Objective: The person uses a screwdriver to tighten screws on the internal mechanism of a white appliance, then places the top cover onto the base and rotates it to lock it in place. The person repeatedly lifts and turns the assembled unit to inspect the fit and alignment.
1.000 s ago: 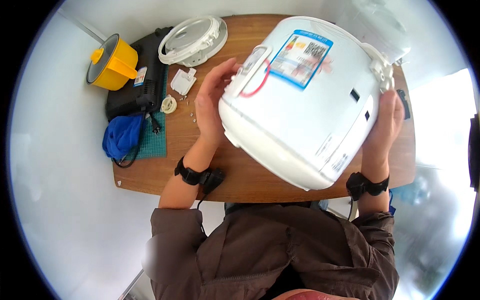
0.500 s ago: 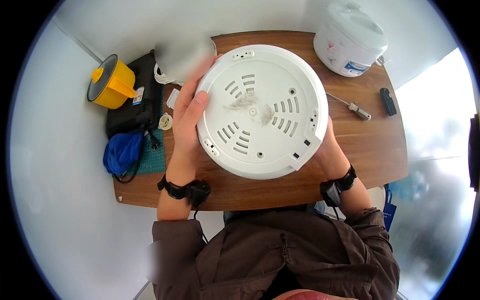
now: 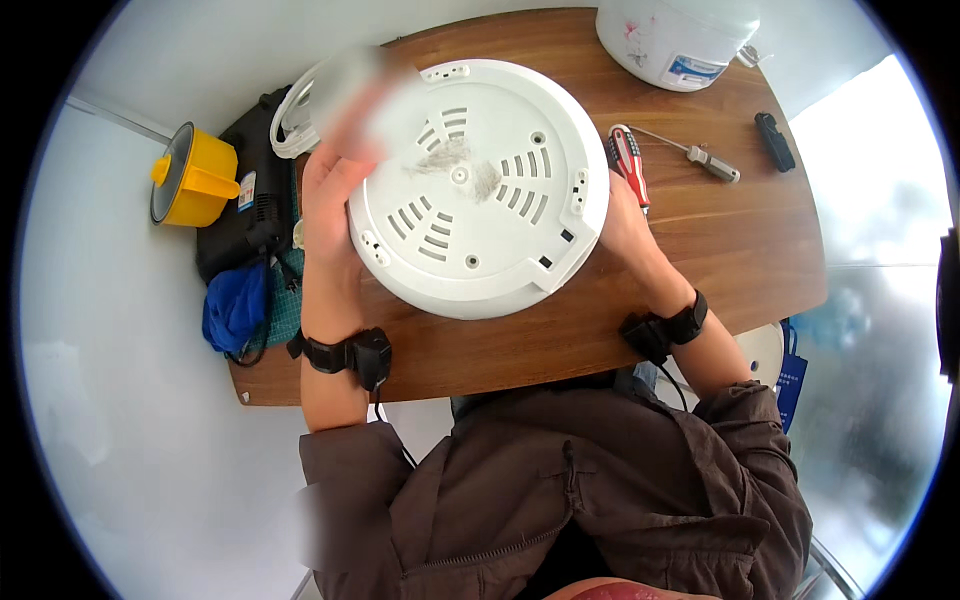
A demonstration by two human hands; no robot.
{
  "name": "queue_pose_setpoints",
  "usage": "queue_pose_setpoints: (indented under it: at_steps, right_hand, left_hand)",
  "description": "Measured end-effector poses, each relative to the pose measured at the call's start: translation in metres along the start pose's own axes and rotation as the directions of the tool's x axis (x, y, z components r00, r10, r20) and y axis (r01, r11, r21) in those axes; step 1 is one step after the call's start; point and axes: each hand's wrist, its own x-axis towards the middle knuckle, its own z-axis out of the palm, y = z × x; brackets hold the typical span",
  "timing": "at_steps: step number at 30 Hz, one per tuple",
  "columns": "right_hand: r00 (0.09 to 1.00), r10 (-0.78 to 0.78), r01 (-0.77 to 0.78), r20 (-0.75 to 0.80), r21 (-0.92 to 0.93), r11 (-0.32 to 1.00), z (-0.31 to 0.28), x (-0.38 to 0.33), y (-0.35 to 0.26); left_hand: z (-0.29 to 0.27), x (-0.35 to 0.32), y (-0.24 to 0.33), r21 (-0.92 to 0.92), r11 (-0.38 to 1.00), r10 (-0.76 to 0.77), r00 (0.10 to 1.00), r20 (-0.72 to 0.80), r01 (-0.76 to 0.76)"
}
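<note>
Between my hands is a round white plastic appliance base (image 3: pixel 500 215), its underside facing up. It has groups of vent slots, dark scuffs around the centre, screw holes and a squared notch at the lower right rim. My left hand (image 3: pixel 335 195) grips its left edge, with the fingertips smeared by a blurred patch. My right hand (image 3: pixel 622 222) holds the right edge, its fingers mostly hidden beneath. Just beyond my right hand lies a red-and-black-handled screwdriver (image 3: pixel 627 160). A thin-shafted screwdriver with a grey handle (image 3: pixel 713 163) rests farther right.
A white rice cooker (image 3: pixel 675 45) stands at the back right, near a small black object (image 3: pixel 774 142). On the left are a yellow pot (image 3: pixel 203 178), a black case (image 3: pixel 240 225), a blue cloth bundle (image 3: pixel 236 308), a green mat (image 3: pixel 285 315) and a white ring-shaped part (image 3: pixel 290 120).
Both hands have carried the white base leftward over the table, uncovering the red-and-black screwdriver. The view has shifted too, so the rice cooker sits higher in the picture.
</note>
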Motion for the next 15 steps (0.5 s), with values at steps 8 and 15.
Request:
queue_pose_setpoints:
  at_steps: [8, 15]
  right_hand:
    - [0.947, -0.315, 0.254, -0.06, -0.458, 0.852, -0.01, 0.002, -0.003]
    - [0.733, -0.614, 0.518, -0.292, -0.346, 0.782, -0.018, -0.006, -0.019]
  left_hand:
    - [0.003, 0.005, 0.004, 0.068, 0.997, -0.033, 0.999, 0.033, 0.031]
    - [-0.006, 0.01, -0.003, 0.071, 0.993, 0.091, 0.994, 0.066, -0.096]
